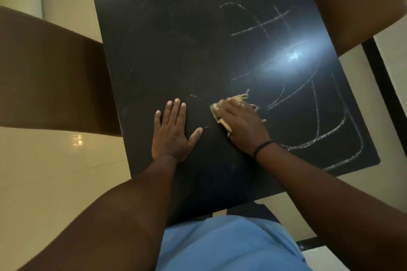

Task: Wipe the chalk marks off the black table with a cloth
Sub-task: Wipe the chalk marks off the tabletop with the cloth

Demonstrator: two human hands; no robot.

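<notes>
A black table fills the middle of the head view. White chalk marks cover its right half: a grid of crossed lines at the back and curved lines nearer me. My right hand presses flat on a frayed tan cloth, which lies on the table at the left edge of the chalk lines. Only the cloth's edges show around the fingers. My left hand lies flat on the bare table with its fingers spread, a little left of the cloth.
A brown chair back stands against the table's left edge. Another brown chair is at the back right. A bright light glare reflects on the table. Pale tiled floor surrounds the table.
</notes>
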